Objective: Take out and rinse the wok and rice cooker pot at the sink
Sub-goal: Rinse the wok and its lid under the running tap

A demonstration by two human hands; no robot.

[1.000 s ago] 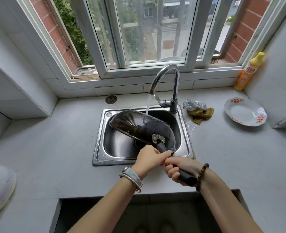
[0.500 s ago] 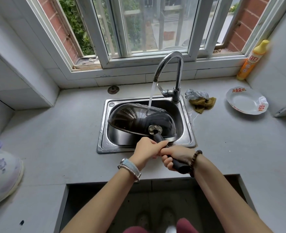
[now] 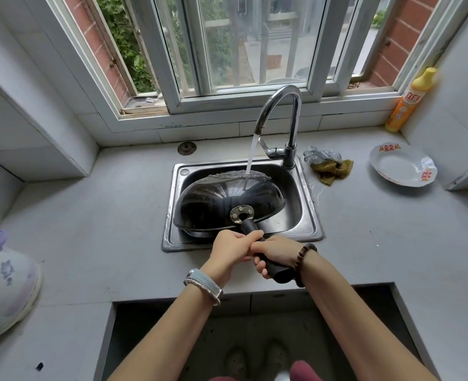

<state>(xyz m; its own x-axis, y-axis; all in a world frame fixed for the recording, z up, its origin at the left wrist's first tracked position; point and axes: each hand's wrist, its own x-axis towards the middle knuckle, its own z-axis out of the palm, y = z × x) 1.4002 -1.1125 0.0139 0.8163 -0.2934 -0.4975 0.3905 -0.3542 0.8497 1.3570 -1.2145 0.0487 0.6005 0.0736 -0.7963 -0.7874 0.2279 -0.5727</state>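
Left hand (image 3: 233, 247), right hand (image 3: 275, 253) both clamped round wok (image 3: 227, 199) handle, frame centre; tap (image 3: 279, 119) water hitting upturned wok over sink (image 3: 307, 213).

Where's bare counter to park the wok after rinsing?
Widest bare patch: counter left of the sink, up to the rice cooker. Smaller patch right of it, nearer than the plate. Crowded around the rags.

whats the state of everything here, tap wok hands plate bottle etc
faucet: running onto the wok
wok: upside down, tilted in the sink
left hand: gripping the wok handle
right hand: gripping the wok handle
plate: empty, on the counter
detergent bottle: upright, capped
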